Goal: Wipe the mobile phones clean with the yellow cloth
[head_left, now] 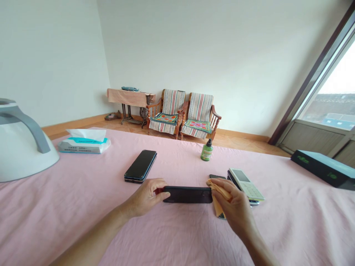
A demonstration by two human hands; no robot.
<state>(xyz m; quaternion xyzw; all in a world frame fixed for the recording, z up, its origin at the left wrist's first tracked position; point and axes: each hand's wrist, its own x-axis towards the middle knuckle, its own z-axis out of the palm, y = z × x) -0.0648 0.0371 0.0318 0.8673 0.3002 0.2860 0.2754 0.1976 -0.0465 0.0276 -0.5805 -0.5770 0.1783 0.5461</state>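
A black smartphone (187, 194) is held sideways above the pink cloth, its long edge level. My left hand (151, 195) pinches its left end between thumb and fingers. At the other end my right hand (233, 199) is closed on an orange cloth (221, 190), which presses against the phone's right edge. Partly hidden behind that hand lies another dark phone (217, 177). Just right of it, a white keypad phone (246, 184) rests on top of other phones. To the left is a stack of dark smartphones (141, 165).
A green pump bottle (206, 150) stands beyond the phones on the pink tablecloth (172, 162). A tissue pack (84, 142) and a white kettle (24, 144) are at the left; a black box (324, 168) sits at the right edge. Two wooden chairs (184, 114) stand by the wall.
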